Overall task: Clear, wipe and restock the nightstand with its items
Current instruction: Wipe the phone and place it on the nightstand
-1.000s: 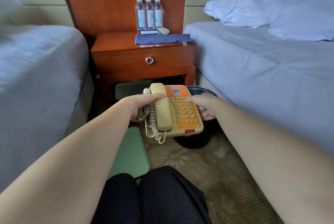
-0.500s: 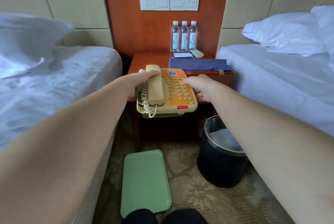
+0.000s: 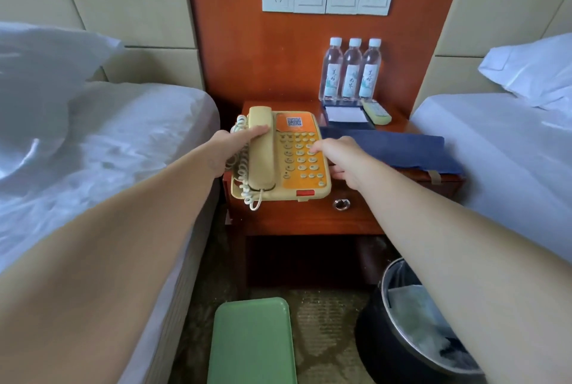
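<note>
At front-left of worktop (image 3: 303, 106), found telephone (image 3: 297, 173) clamped by left hand (image 3: 230, 148) and right hand (image 3: 340, 157); judged restock nearly done: bottles (image 3: 351, 70), notepad (image 3: 346, 114), remote (image 3: 376, 111) placed, cloth (image 3: 402, 149) yet to clear.

telephone (image 3: 280, 157) on nightstand's (image 3: 309, 219) left, cloth (image 3: 393, 148) to its right, 3 bottles (image 3: 351, 69) behind.
</note>
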Available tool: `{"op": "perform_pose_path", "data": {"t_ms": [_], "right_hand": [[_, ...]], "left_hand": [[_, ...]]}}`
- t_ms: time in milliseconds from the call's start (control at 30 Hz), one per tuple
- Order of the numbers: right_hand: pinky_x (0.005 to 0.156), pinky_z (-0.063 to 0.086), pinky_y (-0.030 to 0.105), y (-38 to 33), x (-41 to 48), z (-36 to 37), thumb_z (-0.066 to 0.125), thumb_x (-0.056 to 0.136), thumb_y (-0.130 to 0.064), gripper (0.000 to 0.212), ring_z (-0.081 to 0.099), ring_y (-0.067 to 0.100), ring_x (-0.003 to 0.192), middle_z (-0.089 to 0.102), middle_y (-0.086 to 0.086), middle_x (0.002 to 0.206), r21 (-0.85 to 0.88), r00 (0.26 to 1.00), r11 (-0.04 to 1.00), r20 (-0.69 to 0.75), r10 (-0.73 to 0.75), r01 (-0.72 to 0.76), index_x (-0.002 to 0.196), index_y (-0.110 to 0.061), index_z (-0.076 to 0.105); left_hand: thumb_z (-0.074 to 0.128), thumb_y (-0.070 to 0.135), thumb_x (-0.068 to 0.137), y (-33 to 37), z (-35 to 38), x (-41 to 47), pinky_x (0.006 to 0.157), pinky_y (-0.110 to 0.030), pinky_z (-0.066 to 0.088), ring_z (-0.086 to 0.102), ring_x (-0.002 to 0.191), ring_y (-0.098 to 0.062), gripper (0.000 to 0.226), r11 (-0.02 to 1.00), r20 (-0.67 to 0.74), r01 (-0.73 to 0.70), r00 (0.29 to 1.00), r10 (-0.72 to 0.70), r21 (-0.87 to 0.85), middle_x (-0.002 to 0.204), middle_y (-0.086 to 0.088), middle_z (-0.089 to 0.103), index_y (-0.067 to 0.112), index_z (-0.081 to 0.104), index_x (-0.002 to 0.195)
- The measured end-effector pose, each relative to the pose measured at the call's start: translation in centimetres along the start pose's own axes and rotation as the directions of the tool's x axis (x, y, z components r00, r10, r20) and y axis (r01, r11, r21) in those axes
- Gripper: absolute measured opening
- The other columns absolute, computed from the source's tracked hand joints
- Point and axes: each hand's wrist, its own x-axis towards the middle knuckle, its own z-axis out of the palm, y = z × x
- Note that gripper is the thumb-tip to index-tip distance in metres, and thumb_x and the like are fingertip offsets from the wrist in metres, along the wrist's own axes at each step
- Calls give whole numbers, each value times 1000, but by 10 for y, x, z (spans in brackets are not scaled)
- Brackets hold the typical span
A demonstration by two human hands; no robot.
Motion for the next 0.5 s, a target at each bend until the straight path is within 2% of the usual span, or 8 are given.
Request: {"op": "perform_pose_path", "data": {"t_ms": [67, 133, 200, 267, 367, 500], "right_hand": [[82, 50, 33, -12, 18, 1, 60, 90, -15, 10, 63, 22, 94, 65, 4, 94, -21, 999, 999, 22, 30, -29, 85, -18, 53], [72, 47, 29, -23, 34, 2, 61, 90, -15, 9, 62, 19, 86, 63, 3, 91, -16, 997, 998, 40, 67, -67, 86, -18, 53], [64, 46, 27, -33, 51, 2, 61, 90, -15, 10, 61, 15, 79, 62, 1, 86, 5, 992, 994, 63, 109, -109, 98, -15, 55], [71, 49, 29, -39, 67, 2, 62, 90, -15, 24, 62, 16, 81, 63, 2, 89, 9, 985, 989, 86, 149, -150, 112, -13, 54], [83, 53, 34, -46, 89, 1, 63, 89, -14, 32, 64, 20, 89, 66, 5, 98, 25, 977, 980, 94, 194, -197, 120, -9, 55], [83, 52, 33, -45, 109, -3, 65, 90, -13, 28, 63, 18, 88, 65, 3, 97, 40, 966, 969, 102, 239, -244, 117, -11, 57]], "left_hand": [[79, 58, 69, 10, -1, 17, 88, -37, 53, 61, 104, -23, 97, 1000, -11, 14, 1000, -14, 10, 119, -8, 58, 5, 39, 140], [78, 57, 70, 20, -2, 33, 70, -29, 51, 61, 93, -19, 91, 1000, -24, 18, 1000, -18, 13, 113, -6, 59, 4, 43, 135], [78, 56, 71, 29, -2, 50, 58, -24, 45, 60, 81, -14, 80, 999, -27, 31, 999, -30, 11, 101, -3, 62, 4, 51, 126], [76, 55, 74, 34, 0, 65, 54, -22, 43, 59, 75, -10, 64, 999, -22, 38, 999, -37, 8, 89, 1, 61, 9, 54, 113], [75, 51, 77, 39, 4, 85, 51, -18, 41, 59, 71, -7, 46, 999, -22, 44, 999, -44, 3, 85, 4, 61, 13, 57, 97], [76, 53, 75, 38, 9, 106, 53, -19, 46, 64, 76, -9, 55, 999, -17, 47, 999, -47, 23, 91, 0, 68, 10, 63, 106]]}}
